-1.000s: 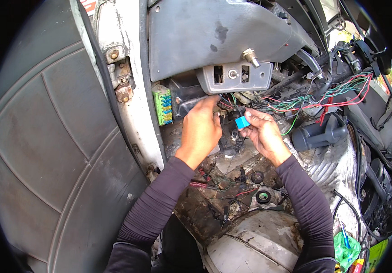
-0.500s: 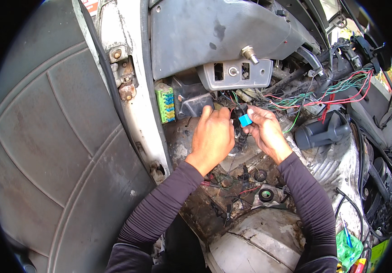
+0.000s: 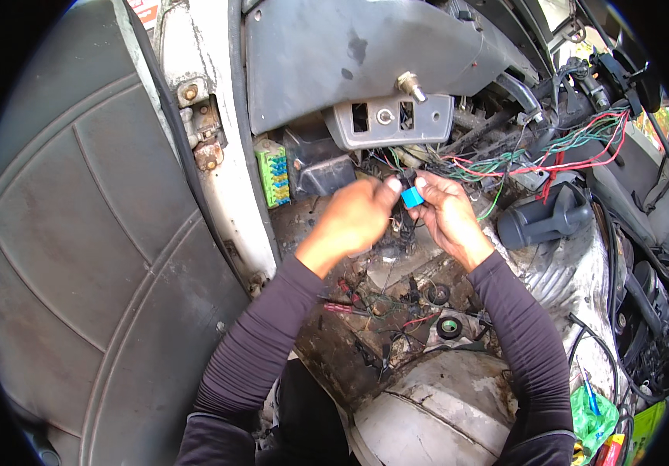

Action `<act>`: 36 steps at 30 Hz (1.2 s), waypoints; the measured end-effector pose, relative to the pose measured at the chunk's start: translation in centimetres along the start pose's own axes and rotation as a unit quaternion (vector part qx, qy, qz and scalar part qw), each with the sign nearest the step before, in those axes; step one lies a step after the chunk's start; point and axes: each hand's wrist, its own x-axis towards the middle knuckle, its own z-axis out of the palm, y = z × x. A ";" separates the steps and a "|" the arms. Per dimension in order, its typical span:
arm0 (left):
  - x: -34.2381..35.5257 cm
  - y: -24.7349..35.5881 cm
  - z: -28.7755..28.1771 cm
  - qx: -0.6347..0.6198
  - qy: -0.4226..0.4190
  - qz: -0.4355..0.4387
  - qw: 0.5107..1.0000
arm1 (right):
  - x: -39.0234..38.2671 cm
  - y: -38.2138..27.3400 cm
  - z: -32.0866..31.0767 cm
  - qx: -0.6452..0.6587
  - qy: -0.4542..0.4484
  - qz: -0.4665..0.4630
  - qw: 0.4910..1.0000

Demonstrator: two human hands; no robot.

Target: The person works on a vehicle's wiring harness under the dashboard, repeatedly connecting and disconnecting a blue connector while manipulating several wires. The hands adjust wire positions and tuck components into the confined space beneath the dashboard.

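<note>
Between the thumb and fingers of my right hand (image 3: 448, 208) is a small blue block (image 3: 412, 197), shaped like a relay. A dark part sits against its upper edge, with thin wires around it; its kind does not show. My left hand (image 3: 350, 221), slightly smeared, is closed just left of the block, thumb tip close to it. What its curled fingers grip is hidden. Both hands are under a grey dash panel (image 3: 394, 124). Farther left, a green fuse box (image 3: 273, 175) with blue and yellow fuses is mounted by the door post.
Green and red loose wires (image 3: 552, 151) run off to the right. Below them lies a dark grey plastic part (image 3: 540, 217). A tape roll (image 3: 449, 327) and wire scraps lie on the dirty floor. A grey door panel (image 3: 102, 233) stands left; a green bag (image 3: 592, 415) is lower right.
My left hand has shifted slightly, its thumb now nearer the blue block. The right hand still holds the block, turned a little. The whole view has shifted slightly.
</note>
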 end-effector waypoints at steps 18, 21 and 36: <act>-0.6 -1.1 0.6 0.122 0.107 0.067 0.985 | -0.3 0.8 1.5 -0.078 0.051 -0.009 0.996; -0.1 -1.0 0.1 -0.001 0.092 -0.011 0.996 | -0.7 0.4 2.6 -0.051 0.050 -0.013 0.997; 4.1 2.8 -0.2 -0.498 0.141 0.097 0.850 | 1.5 -2.7 6.6 -0.032 0.069 -0.175 0.982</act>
